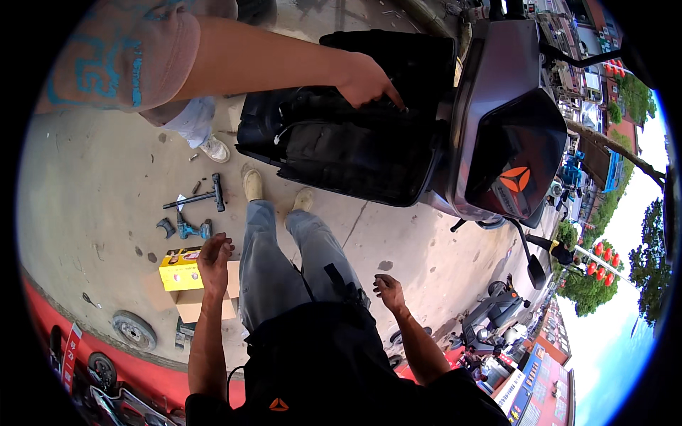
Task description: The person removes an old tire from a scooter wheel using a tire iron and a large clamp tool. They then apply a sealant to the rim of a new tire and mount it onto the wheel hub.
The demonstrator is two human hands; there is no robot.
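Left hand (215, 257): fingers loosely curled, nothing visible in it, nearest the yellow box (179, 275). Right hand (389, 292): half open, apparently empty, well apart from the scooter (460, 135).

Box location: at the open brown carton (193, 307) on the ground (92, 192). Judged thin card, easily dented; weight unknown, contents unseen. Hold by opposite sides.

Scooter stands ahead, a co-worker's hand (366, 79) pointing at its black bodywork (369, 163); contact unclear. Judged: stiff, smooth plastic, brittle at edges; whole machine heavy. Hold along the rim.
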